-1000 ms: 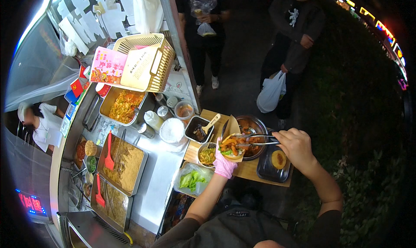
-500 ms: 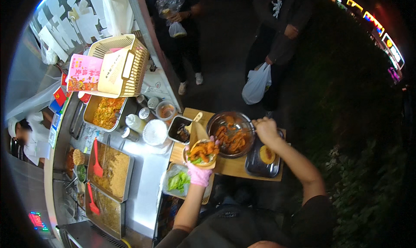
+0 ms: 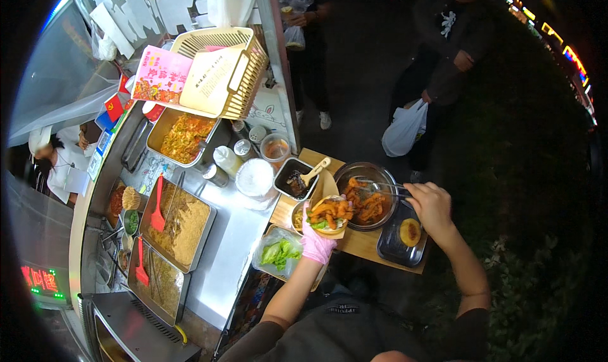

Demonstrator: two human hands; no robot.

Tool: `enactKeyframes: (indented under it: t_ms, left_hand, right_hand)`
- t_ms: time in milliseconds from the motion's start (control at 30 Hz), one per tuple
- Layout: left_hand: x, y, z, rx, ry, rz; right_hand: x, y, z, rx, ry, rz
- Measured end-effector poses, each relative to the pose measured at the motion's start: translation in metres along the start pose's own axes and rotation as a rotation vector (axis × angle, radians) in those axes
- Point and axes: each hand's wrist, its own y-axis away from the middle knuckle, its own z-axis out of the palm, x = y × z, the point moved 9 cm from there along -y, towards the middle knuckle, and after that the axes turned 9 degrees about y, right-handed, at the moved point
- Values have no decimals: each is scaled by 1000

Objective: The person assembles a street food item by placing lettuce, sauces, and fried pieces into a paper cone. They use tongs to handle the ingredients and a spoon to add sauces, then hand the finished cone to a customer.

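Filled bun (image 3: 329, 215) in paper wrapper (image 3: 325, 186), held just left of the steel bowl (image 3: 362, 169).
Judged light, soft and easily spilled; best gripped low, around the paper. Cradled in the gloved left hand (image 3: 316, 243); tongs (image 3: 385, 188) are gripped by the right hand (image 3: 432, 207), their tips over the bowl. Printing is borne by a pink packet (image 3: 159, 71), lit red characters by a sign (image 3: 43, 281); none is made out on the wrapper.

Low path btwn L hand (image 3: 316, 240) & R hand (image 3: 432, 205) blocked by metal bowl (image 3: 370, 225), w/ black tray (image 3: 388, 243) just nearside of R hand; bare tabletop (image 3: 220, 251) lies left of L hand, past lettuce box (image 3: 268, 239).
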Motion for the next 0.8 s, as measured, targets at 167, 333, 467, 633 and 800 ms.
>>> enactKeyframes:
  t_ms: [167, 333, 467, 633, 800]
  left_hand:
    - [-12, -2, 5, 4, -171, -16]
    - [-22, -2, 20, -118, -123, -101]
    - [-26, -1, 21, -21, 6, -117]
    - [-34, 12, 45, -249, 27, -231]
    - [-27, 17, 48, -67, 124, -117]
  right_hand:
    - [-46, -10, -52, 54, -10, -167]
    - [-51, -13, -64, 21, 48, -179]
    - [-49, -11, -63, -32, 57, -174]
    - [-56, -12, -68, -20, 38, -175]
    - [-15, -16, -57, -1, 95, -18]
